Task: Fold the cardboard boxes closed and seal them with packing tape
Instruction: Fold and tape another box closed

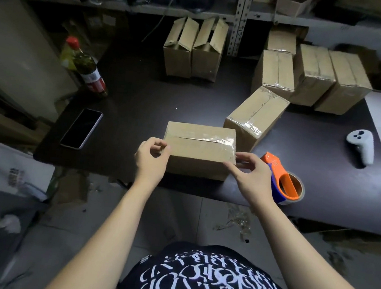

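Fingers [159, 144] of the left hand [151, 158] curled round the taped box [198, 154] at its left corner; the right hand [251, 174] pinched its right corner. Just right of those fingers lay the tape dispenser [284, 186].

Both bare forearms reach forward from the body and angle inward over the near edge of the counter [142, 97]. The left hand [151, 158] is at the left end of the box [198, 150], fingers curled with their tips at its top corner; whether it grips is unclear. The right hand [251, 174] cups the right end, thumb on the front face, fingers bent round the side.
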